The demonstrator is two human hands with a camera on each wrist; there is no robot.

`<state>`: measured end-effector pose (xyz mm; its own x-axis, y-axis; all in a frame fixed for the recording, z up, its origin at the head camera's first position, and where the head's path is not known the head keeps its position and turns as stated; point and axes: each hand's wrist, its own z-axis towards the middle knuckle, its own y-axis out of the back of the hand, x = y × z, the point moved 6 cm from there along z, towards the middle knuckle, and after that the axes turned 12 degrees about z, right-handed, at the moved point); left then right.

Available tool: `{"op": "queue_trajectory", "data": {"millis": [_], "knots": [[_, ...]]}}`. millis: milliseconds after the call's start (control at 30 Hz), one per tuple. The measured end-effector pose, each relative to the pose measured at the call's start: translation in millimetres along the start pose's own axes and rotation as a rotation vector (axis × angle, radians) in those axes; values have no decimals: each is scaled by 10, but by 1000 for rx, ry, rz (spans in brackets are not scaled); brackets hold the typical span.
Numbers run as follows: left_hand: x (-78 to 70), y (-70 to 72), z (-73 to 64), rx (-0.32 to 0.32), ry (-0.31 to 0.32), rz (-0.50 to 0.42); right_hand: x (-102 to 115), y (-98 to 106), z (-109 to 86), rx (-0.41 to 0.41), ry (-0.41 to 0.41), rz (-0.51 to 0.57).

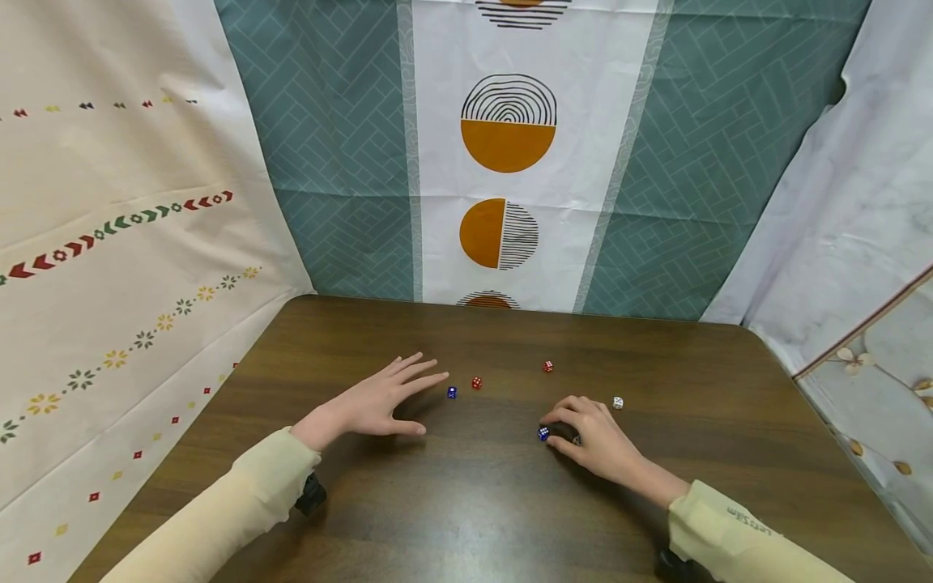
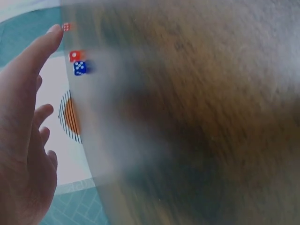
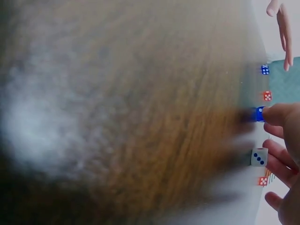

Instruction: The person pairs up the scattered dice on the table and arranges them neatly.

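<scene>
My left hand (image 1: 379, 402) is spread over the table with straight fingers and holds nothing. Just off its fingertips lies a blue die (image 1: 452, 393), with a red die (image 1: 477, 383) beside it; both also show in the left wrist view. On the right, my right hand (image 1: 592, 437) pinches a second blue die (image 1: 543, 434) between thumb and index finger, low over the table. Under that palm sits a white die (image 3: 259, 157), close to the curled fingers in the right wrist view. Another white die (image 1: 618, 402) lies just beyond the knuckles.
A second red die (image 1: 548, 367) lies farther back on the brown wooden table (image 1: 452, 510). Behind the table's far edge hangs a teal and white patterned cloth (image 1: 342, 162). Pale printed cloths hang along the left and right sides.
</scene>
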<state>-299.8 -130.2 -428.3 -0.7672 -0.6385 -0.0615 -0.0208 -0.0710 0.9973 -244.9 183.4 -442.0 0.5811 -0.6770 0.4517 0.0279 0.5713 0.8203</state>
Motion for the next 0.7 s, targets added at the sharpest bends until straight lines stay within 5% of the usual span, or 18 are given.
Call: {"op": "queue_trajectory", "data": {"millis": [700], "knots": [[-224,-69,30,-19,-46,-45,35,-59,-7,-40,28,-25]]}}
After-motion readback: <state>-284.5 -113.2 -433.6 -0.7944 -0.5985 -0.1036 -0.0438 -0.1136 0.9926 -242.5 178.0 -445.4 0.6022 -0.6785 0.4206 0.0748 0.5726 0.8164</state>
